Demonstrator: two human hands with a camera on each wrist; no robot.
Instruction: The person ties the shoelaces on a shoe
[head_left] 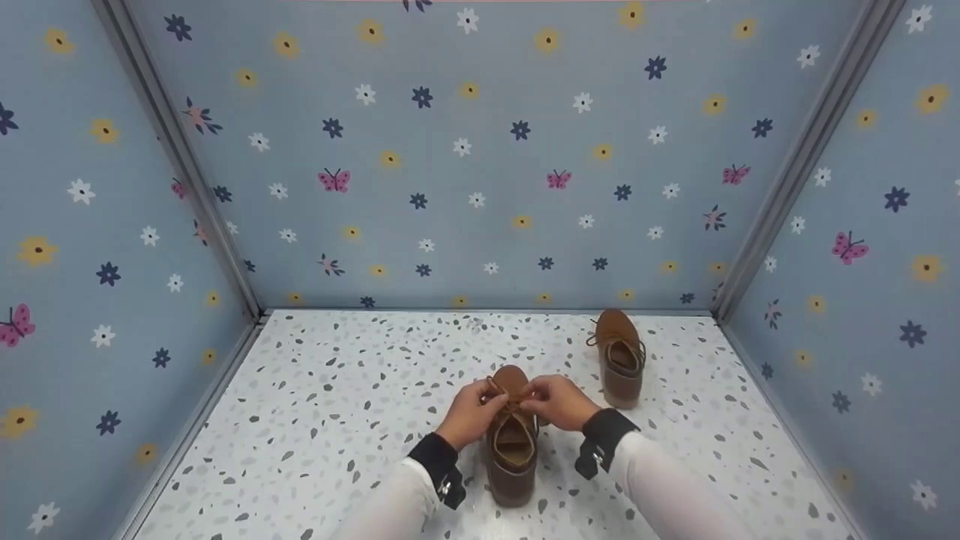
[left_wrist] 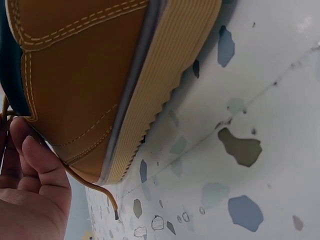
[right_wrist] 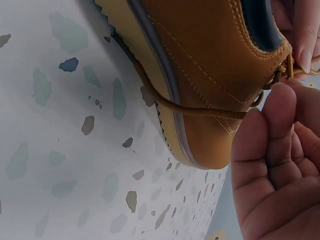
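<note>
A brown lace-up shoe [head_left: 513, 484] stands upright on the floor, toe pointing away, between both hands. My left hand [head_left: 471, 412] pinches its shoelace at the laced front, thumb against finger; a lace end [left_wrist: 95, 186] with a dark tip hangs past the toe in the left wrist view. From the other side, my right hand [head_left: 562, 403] pinches the lace with thumb and fingertips. In the right wrist view, a length of shoelace [right_wrist: 200, 111] runs from these fingers across the shoe's side toward the floor. The fingers partly hide the knot area.
The matching brown shoe [head_left: 622, 375] stands farther off to the right, laces loose at its sides. Blue flowered panels [head_left: 480, 165] with grey metal corner posts [head_left: 806, 150] enclose the speckled white floor [head_left: 337, 420] at the back and both sides.
</note>
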